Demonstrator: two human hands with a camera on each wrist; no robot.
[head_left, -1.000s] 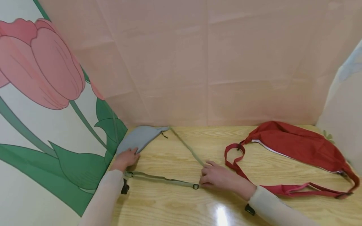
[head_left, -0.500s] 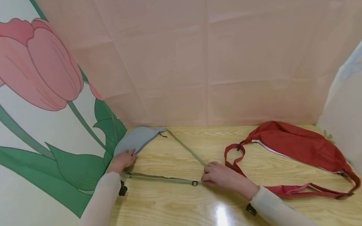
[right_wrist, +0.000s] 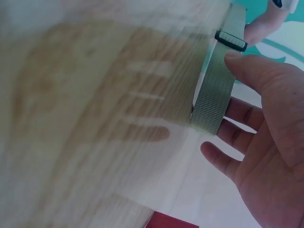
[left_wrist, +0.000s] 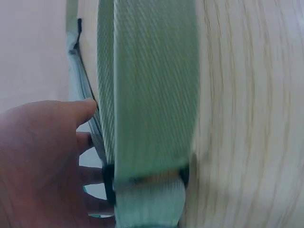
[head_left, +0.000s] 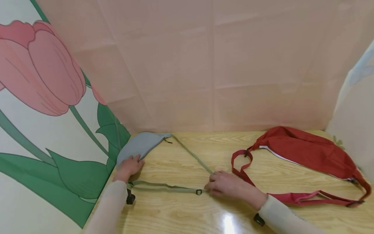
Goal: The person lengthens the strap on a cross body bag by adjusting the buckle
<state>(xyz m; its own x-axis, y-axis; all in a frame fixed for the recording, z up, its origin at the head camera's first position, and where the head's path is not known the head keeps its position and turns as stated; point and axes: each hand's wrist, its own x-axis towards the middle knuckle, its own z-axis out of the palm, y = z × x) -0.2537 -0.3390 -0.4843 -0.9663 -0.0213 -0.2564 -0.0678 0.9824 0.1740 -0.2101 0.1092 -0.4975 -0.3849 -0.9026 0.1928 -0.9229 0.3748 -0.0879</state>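
A grey-blue waist bag [head_left: 137, 144] lies at the table's back left corner, its zip pull dangling near the far end. My left hand [head_left: 130, 167] rests on its near end, with the fingers loosely spread. The pale green webbing strap [head_left: 193, 156] runs from the bag's far end to my right hand [head_left: 226, 185], then returns leftward. That hand holds the strap's bend; in the right wrist view, the thumb lies on the strap [right_wrist: 213, 90] with fingers behind it. A black slider buckle [head_left: 199, 192] sits left of these fingers. In the left wrist view, webbing [left_wrist: 156, 90] hides some left fingertips.
A red waist bag [head_left: 306, 151] lies on the right of the wooden table [head_left: 181, 214], with its red strap [head_left: 295, 198] looped towards me and near my right forearm. A pinkish sheet [head_left: 216, 65] stands behind, and a tulip-printed wall [head_left: 52, 136] borders the left.
My left hand and the grey-blue bag's far end have shifted slightly left. My right fingers have come onto the strap's bend, and the slider buckle sits a little further left.
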